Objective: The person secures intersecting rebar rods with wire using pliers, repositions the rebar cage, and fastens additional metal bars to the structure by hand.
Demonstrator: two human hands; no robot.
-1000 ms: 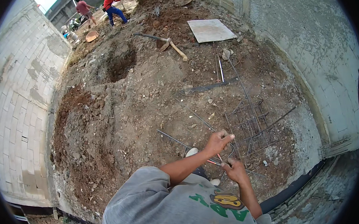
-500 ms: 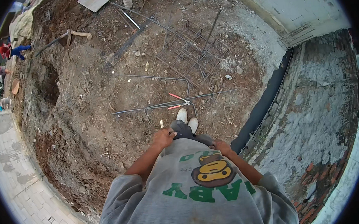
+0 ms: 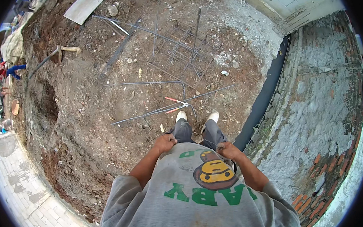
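At the left side of my waist, my left hand (image 3: 165, 143) is closed on the grey trousers (image 3: 182, 131) just by the shirt hem. My right hand (image 3: 229, 150) grips the trousers at the other hip, its fingertips partly tucked from sight. The grey T-shirt (image 3: 185, 167) hangs between both hands. Beyond my white shoes (image 3: 212, 117), red-handled pincers (image 3: 184, 103) lie spread on the ground across a steel bar (image 3: 212, 93). A bent steel bar (image 3: 146, 82) lies just past them. Neither hand touches these.
A tangle of rebar frames (image 3: 190, 50) lies ahead, with one bar sticking up. A pickaxe (image 3: 59, 50) and a pale board (image 3: 84, 8) lie far left. A rough wall (image 3: 313, 101) runs along the right. Two people (image 3: 10, 70) are at the far left edge.
My feet have moved apart, the right shoe stepping to the right. Both hands stay at the waist, and more of the right hand shows. The view has shifted slightly.
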